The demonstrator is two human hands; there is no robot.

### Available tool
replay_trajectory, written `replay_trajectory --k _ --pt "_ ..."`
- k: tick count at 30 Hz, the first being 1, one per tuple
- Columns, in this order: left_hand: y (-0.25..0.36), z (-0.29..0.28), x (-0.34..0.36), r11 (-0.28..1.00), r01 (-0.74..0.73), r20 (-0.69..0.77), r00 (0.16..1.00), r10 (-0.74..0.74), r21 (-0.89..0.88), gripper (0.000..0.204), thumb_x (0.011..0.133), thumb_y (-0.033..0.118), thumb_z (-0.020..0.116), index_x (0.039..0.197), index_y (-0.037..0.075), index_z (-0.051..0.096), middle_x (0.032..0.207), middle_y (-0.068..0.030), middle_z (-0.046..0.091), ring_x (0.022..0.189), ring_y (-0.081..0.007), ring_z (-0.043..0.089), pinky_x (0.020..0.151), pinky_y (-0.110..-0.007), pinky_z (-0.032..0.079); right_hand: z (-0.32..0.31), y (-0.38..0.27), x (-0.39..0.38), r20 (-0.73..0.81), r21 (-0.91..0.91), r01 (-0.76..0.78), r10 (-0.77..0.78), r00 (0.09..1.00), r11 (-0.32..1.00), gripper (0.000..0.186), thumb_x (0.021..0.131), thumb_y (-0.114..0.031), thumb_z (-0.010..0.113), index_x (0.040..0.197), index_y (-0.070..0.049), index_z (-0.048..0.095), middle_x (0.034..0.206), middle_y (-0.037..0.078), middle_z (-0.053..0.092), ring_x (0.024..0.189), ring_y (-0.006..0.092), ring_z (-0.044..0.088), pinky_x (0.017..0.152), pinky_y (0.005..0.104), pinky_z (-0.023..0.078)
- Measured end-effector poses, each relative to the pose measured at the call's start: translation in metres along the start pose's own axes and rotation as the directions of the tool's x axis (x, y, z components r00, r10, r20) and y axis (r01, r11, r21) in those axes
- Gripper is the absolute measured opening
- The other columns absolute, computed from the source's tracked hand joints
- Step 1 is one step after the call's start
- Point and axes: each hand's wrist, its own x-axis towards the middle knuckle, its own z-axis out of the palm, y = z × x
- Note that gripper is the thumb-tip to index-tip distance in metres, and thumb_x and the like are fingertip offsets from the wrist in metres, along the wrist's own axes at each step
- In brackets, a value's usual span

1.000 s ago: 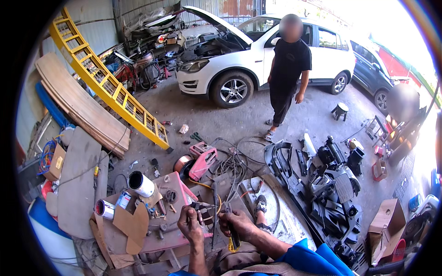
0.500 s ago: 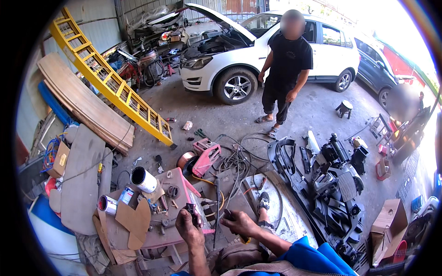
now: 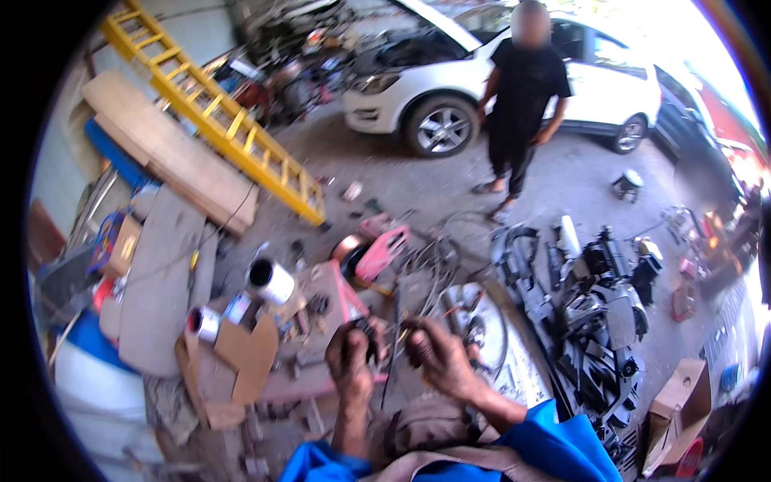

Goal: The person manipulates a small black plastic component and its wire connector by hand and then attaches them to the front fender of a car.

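Observation:
My left hand (image 3: 350,357) is closed around a small dark part (image 3: 368,337) whose shape is blurred. Just right of it, my right hand (image 3: 438,361) has its fingers curled, with a thin light-coloured bit at the fingertips; what it grips is unclear. Beneath and beyond both hands is a cluttered pink platform (image 3: 313,373) bearing a white can (image 3: 277,291), a second can (image 3: 202,323), cut cardboard (image 3: 253,361) and small metal pieces.
A person in dark clothes (image 3: 526,96) stands before a white car (image 3: 442,84) with its hood up. A yellow ladder (image 3: 217,120) leans left. A pink machine (image 3: 381,253), cables, black car parts (image 3: 602,337), a cardboard box (image 3: 675,410) and a stool (image 3: 627,185) surround me.
My view has shifted, and both hands appear higher and further right. The yellow-handled tool seen at my right hand earlier is now out of sight. The standing person has shifted their feet.

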Motion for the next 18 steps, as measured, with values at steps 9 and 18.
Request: replay_trajectory --k 9,18 --pt "0.037 -0.003 -0.005 0.968 -0.234 0.127 0.967 0.221 0.095 0.032 0.096 0.028 0.059 0.104 -0.003 0.063 0.103 -0.0098 0.060 0.078 -0.0131 0.059 0.066 -0.025 0.046 0.013 -0.057 0.003 0.153 0.053 0.088 -0.095 0.984 0.995 0.029 0.103 -0.022 0.044 0.099 0.004 0.054 0.064 0.008 0.058 0.054 0.0145 0.057 0.051 0.0287 0.045" --pt "0.036 -0.009 -0.005 0.884 -0.401 0.100 0.916 0.388 0.240 0.027 0.091 0.020 0.065 0.103 -0.004 0.064 0.101 -0.0124 0.061 0.090 -0.0175 0.058 0.078 -0.028 0.046 0.026 -0.052 0.012 0.217 -0.017 0.118 -0.112 0.970 0.993 0.026 0.101 -0.020 0.047 0.095 0.003 0.054 0.064 0.013 0.060 0.056 0.0259 0.062 0.052 0.0348 0.047"
